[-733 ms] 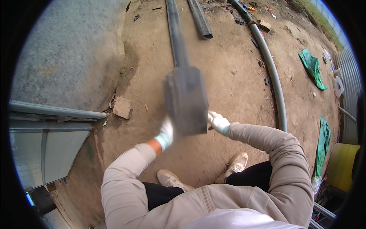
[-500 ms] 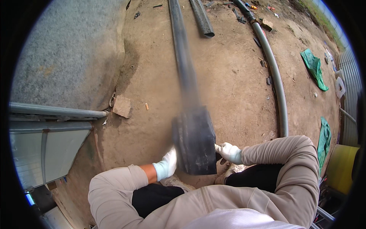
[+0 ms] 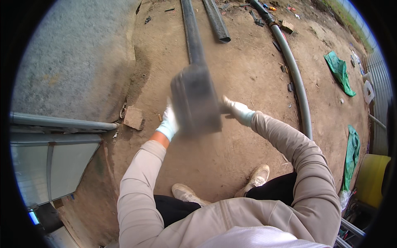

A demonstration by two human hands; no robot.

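A black, box-shaped piece, smeared by motion, is held in front of me between my gloved hands. My left hand presses against its left side, most of its fingers hidden behind it. On the right side my right hand grips it, near a small dark part that sticks out. Beyond the piece, a long black tube runs away along the ground. Whether the piece is joined to the tube or only overlaps it in view, I cannot tell.
A shorter black tube lies farther off. A grey pipe curves down the right side, near green sheets. To the left are a brick, a metal rail and a grey slab. My shoes stand below.
Both hands have pushed the black box-shaped piece away from my body, up along the line of the long tube. My arms are now more stretched out, and my shoes show.
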